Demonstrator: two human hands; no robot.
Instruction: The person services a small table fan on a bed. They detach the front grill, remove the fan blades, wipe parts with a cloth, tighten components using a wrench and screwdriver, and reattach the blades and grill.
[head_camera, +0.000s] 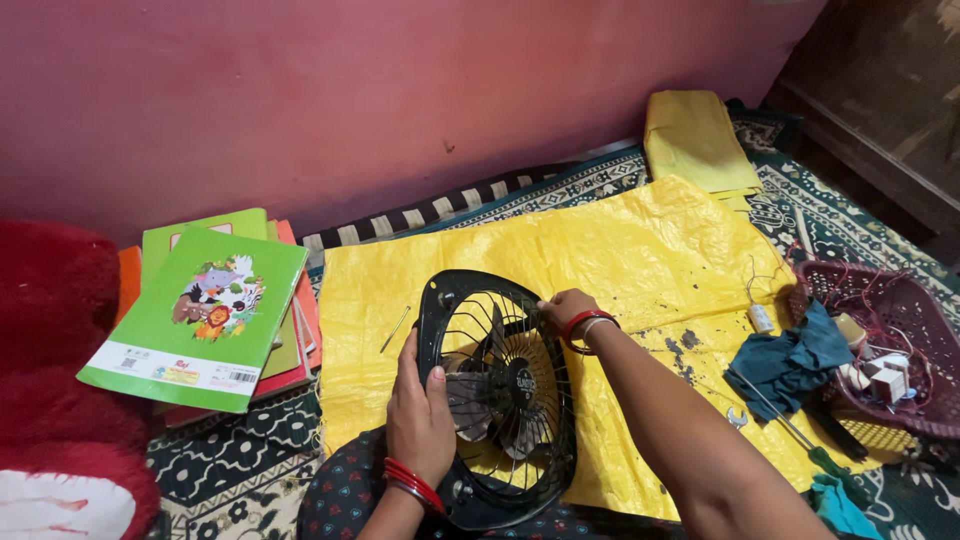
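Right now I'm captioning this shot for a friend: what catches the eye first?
A black fan stands tilted at centre, the left hand gripping its frame and the right hand on its top edge. It sits on a bright yellow sheet. Left lie green books; right, a maroon basket.

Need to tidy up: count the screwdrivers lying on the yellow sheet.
1: a green-handled screwdriver lies at the right edge of the yellow sheet, below the teal cloth. Others may be hidden under the cloth or in the basket.
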